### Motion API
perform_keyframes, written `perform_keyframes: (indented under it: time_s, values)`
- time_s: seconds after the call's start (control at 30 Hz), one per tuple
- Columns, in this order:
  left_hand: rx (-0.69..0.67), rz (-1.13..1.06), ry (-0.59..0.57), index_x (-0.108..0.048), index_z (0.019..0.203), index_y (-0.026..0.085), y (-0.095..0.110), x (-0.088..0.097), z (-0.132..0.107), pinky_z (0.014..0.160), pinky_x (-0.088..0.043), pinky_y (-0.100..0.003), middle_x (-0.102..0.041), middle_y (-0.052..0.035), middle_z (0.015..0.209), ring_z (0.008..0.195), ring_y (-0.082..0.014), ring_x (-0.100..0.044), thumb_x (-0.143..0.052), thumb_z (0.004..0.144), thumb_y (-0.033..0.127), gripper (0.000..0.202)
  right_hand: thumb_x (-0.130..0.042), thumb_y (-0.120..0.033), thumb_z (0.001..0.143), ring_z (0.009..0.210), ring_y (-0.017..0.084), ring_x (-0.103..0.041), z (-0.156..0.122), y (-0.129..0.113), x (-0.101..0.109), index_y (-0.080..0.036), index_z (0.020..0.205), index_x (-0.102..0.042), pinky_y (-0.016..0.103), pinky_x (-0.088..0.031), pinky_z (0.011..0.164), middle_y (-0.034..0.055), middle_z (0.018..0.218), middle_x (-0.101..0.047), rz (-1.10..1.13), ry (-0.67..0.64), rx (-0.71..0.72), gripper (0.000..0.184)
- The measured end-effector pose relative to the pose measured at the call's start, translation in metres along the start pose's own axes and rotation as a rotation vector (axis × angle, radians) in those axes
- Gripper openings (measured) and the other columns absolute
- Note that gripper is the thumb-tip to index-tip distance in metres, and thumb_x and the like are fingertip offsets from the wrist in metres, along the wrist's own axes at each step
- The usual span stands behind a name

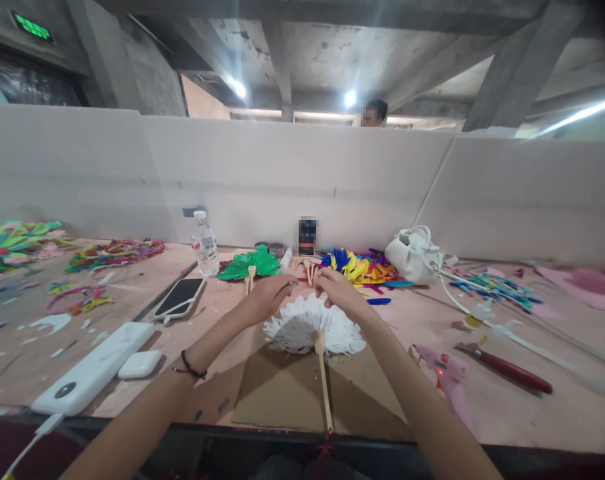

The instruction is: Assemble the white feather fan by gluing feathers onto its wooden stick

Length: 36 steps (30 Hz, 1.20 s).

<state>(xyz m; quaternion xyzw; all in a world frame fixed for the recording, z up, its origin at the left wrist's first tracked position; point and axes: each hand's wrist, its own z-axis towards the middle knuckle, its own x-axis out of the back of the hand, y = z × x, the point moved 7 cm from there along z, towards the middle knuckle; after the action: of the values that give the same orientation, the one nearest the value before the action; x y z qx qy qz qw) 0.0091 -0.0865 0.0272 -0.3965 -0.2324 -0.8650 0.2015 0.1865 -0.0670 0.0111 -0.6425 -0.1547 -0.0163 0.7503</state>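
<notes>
white feather fan (309,328): flat on cardboard sheet (277,397), handle toward the wearer, so both hands meet its far rim.
left hand (268,298): curled closed on the far feathers.
right hand (340,291): likewise closed, pinching just beside it.
glue gun (447,373): lying by the right forearm, likely for easy reach.
phone (179,297): set well aside, left.

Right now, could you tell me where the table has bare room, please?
The table is bare between the phone and the left hand, and at its front edge right of the glue gun. The back, by the coloured feathers and white bag, is crowded.
</notes>
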Motion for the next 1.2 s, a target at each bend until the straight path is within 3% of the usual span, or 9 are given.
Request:
perform_keyframes:
  time_s: [0.17,0.33,0.6,0.93,1.07,1.2]
  values:
    - [-0.15,-0.011,0.09,-0.065,0.123,0.019,0.038,-0.011,-0.009,0.095,-0.055,-0.038,-0.075,-0.0116,0.111,0.108,-0.0239,-0.069,-0.047,0.107,0.026,0.025,-0.068,-0.03,0.1,0.071,0.01,-0.059,-0.028,0.01,0.0,-0.014,0.096,-0.063,0.02,-0.051,0.057,-0.0004,0.088,-0.062,0.054,-0.038,0.066,0.017]
    - [-0.242,0.005,0.136,-0.067,0.119,0.019,0.054,-0.006,-0.012,0.091,-0.054,-0.039,-0.075,-0.0119,0.109,0.102,-0.0226,-0.068,-0.047,0.107,0.021,0.023,-0.071,-0.031,0.097,0.07,0.009,-0.058,-0.04,0.013,0.002,-0.014,0.095,-0.066,0.02,-0.05,0.057,0.0005,0.091,-0.064,0.05,-0.089,0.116,0.018]
    - [-0.307,0.071,0.163,-0.069,0.113,0.019,0.065,-0.004,-0.016,0.083,-0.054,-0.035,-0.075,-0.0114,0.102,0.09,-0.0209,-0.068,-0.046,0.107,0.022,0.024,-0.072,-0.032,0.097,0.067,0.009,-0.058,-0.041,0.016,-0.003,-0.014,0.095,-0.068,0.019,-0.048,0.055,-0.0002,0.087,-0.065,0.001,-0.161,0.124,0.019]
    - [-0.297,0.073,0.194,-0.073,0.109,0.021,0.072,0.003,-0.018,0.079,-0.054,-0.033,-0.076,-0.0103,0.096,0.089,-0.0208,-0.07,-0.05,0.105,0.022,0.024,-0.072,-0.033,0.097,0.064,0.008,-0.057,-0.043,0.018,-0.006,-0.014,0.091,-0.068,0.02,-0.048,0.056,-0.0014,0.082,-0.064,-0.059,-0.168,0.108,0.02]
    - [-0.238,0.008,0.221,-0.077,0.106,0.023,0.069,0.002,-0.018,0.078,-0.055,-0.032,-0.078,-0.009,0.094,0.087,-0.0203,-0.072,-0.053,0.105,0.026,0.024,-0.073,-0.034,0.096,0.066,0.009,-0.059,-0.044,0.014,0.0,-0.014,0.089,-0.068,0.02,-0.048,0.056,-0.0005,0.083,-0.066,-0.081,-0.148,0.101,0.022]
    - [-0.134,-0.097,0.25,-0.079,0.101,0.022,0.063,-0.001,-0.017,0.08,-0.055,-0.034,-0.08,-0.0086,0.093,0.087,-0.0212,-0.074,-0.059,0.103,0.029,0.021,-0.067,-0.04,0.097,0.067,0.012,-0.06,-0.056,-0.01,0.017,-0.017,0.096,-0.072,0.021,-0.048,0.053,0.0018,0.083,-0.067,-0.114,-0.027,0.121,0.024]
